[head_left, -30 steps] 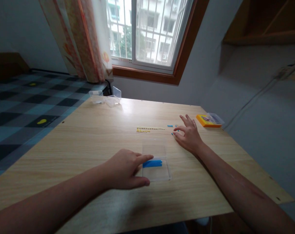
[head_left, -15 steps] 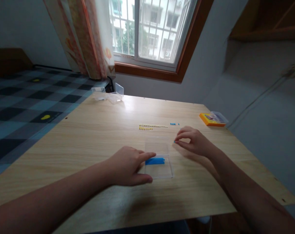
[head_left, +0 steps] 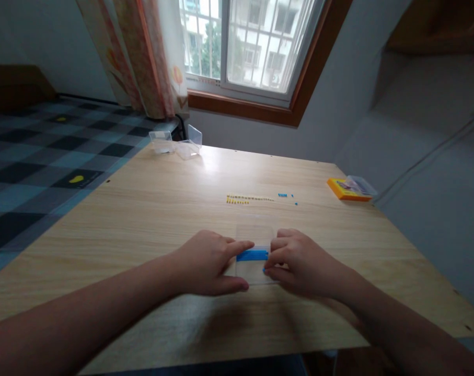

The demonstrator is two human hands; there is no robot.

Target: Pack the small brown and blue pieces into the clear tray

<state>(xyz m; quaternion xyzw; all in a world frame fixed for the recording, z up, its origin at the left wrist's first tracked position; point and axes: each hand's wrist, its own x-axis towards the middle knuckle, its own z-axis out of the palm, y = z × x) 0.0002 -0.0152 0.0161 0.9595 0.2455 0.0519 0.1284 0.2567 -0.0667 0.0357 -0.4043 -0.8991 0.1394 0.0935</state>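
An open clear plastic box (head_left: 254, 275) lies on the table close to me, its lid folded back behind it. Small blue pieces (head_left: 252, 255) are lined up side by side inside. My left hand (head_left: 209, 263) rests at the box's left side, thumb and index finger spread, the index fingertip by the far edge of the blue row. Over the box's right side, my right hand (head_left: 299, 261) pinches a small blue piece (head_left: 264, 270) just nearer to me than the row. The piece is too small to make out its kind.
Beyond the box lie rows of tiny yellow pieces (head_left: 237, 200), a few blue pieces (head_left: 282, 195) and a single blue piece (head_left: 296, 203). A yellow-orange box (head_left: 348, 190) sits at the right edge. Clear empty cases (head_left: 187, 150) stand at the far left corner.
My right hand has moved left and towards me, carrying the blue piece from beside the lid to the box. A single blue piece it covered now shows. My left hand stays in place.
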